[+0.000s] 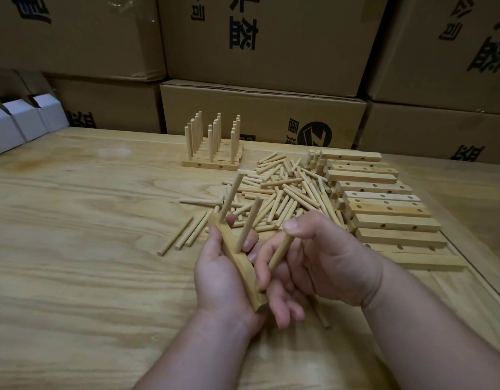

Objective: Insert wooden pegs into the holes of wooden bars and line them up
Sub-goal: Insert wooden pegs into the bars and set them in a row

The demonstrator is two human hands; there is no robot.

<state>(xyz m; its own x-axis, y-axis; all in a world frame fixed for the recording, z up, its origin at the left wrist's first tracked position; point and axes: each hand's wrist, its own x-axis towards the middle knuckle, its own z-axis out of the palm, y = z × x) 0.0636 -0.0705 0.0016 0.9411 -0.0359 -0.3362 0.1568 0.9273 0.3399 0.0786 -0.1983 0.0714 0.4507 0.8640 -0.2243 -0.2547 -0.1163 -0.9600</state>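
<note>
The brown cardboard boxes (260, 43) show big black Chinese writing. My left hand (223, 274) grips a pale wooden bar (237, 266) with two pegs. My right hand (322, 263) pinches a short round wooden peg (281, 250) just beside it.

Light falls soft and dim on my table (74, 220); cardboard boxes (257, 38) at twelve o'clock sit darker. Edges bow with wide-angle distortion; faint shadows, mild softness throughout.

Finished pegged bars (211, 153) stand behind the loose pegs (279, 190); empty bars (384, 206) lie right of them.
</note>
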